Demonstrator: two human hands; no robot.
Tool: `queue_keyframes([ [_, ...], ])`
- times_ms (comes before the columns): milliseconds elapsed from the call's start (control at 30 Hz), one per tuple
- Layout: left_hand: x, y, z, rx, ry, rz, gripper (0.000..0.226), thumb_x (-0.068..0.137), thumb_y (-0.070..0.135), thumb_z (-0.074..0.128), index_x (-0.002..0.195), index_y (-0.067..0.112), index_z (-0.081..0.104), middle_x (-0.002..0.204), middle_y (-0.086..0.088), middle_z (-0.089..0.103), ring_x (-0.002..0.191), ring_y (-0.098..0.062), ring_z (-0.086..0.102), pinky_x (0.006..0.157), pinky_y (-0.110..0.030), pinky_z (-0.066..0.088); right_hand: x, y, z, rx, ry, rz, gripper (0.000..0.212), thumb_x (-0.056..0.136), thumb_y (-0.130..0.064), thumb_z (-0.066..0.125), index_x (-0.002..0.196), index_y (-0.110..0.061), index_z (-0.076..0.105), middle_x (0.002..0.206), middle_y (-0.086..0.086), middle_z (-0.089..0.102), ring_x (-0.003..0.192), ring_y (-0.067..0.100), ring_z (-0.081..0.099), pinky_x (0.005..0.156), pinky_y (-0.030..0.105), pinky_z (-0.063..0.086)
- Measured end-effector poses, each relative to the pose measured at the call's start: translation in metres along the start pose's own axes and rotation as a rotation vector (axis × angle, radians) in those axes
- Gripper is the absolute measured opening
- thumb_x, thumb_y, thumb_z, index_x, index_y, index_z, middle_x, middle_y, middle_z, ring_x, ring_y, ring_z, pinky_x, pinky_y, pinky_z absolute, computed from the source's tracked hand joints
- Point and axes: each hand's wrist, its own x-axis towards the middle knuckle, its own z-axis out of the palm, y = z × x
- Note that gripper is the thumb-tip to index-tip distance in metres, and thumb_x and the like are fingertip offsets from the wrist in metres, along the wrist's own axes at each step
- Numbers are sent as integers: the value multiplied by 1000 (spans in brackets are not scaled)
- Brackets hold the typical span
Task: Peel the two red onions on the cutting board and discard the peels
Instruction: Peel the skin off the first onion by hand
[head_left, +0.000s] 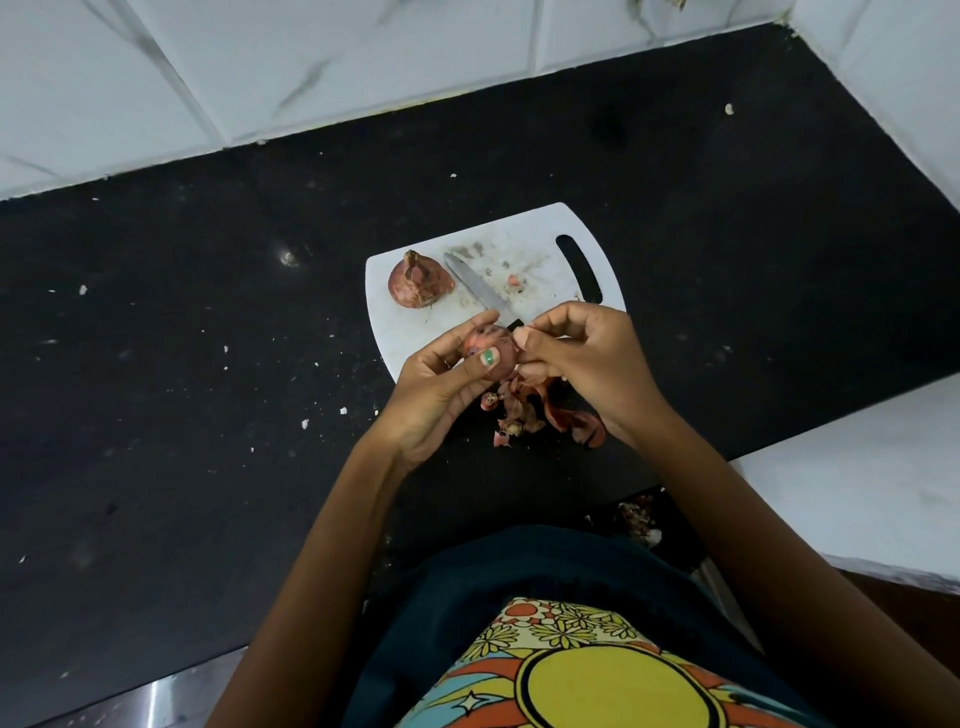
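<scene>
1. Nearest me, a heap of loose peels (540, 413) lies on the dark tabletop (208, 364), just below my hands.
2. My left hand (441, 384) grips the first onion (488, 351), fingers curled round it; my right hand (582, 358) pinches a strip of skin at its side. I judge the peeling of this onion is well along.
3. Next I should pull that strip free and drop it.
4. Farther off, the second onion (420, 283) sits unpeeled on the cutting board (524, 234) beside the knife (480, 291).
</scene>
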Motion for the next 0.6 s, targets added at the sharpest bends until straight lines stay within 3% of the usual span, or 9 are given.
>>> queue_keyframes([
  [133,-1,-1,-2,-50,-26,-26,48,75,7,64,122,14,60,108,-3,72,99,-14,68,81,-20,55,1,5,-2,82,15,48,9,83,-3,70,88,3,66,76,11,68,69,19,71,67,32,60],
  [233,-3,-2,-6,-112,-75,-55,60,69,15,75,127,14,58,116,-5,70,102,-15,68,82,-22,56,2,16,-2,59,75,74,9,85,-1,67,89,5,63,75,12,70,65,19,71,64,29,60],
  [433,-3,-3,-11,-195,-156,-86,70,61,23,90,124,13,64,127,-9,64,110,-18,65,84,-23,55,3,41,-5,-333,152,-27,11,84,-11,72,82,-7,62,68,4,67,58,15,67,57,24,57],
  [533,-3,-4,-9,-197,-138,-78,69,60,18,88,124,13,63,124,-9,66,108,-17,66,85,-23,54,3,42,-5,-483,111,-75,4,85,0,66,85,-5,66,74,-6,65,63,1,61,62,16,50],
  [600,-4,-4,-7,-172,-102,-62,62,62,11,81,122,13,63,117,-8,69,104,-17,67,82,-21,54,1,41,-6,-583,30,-59,18,86,8,57,89,-4,70,88,-6,68,71,-6,60,69,8,46],
])
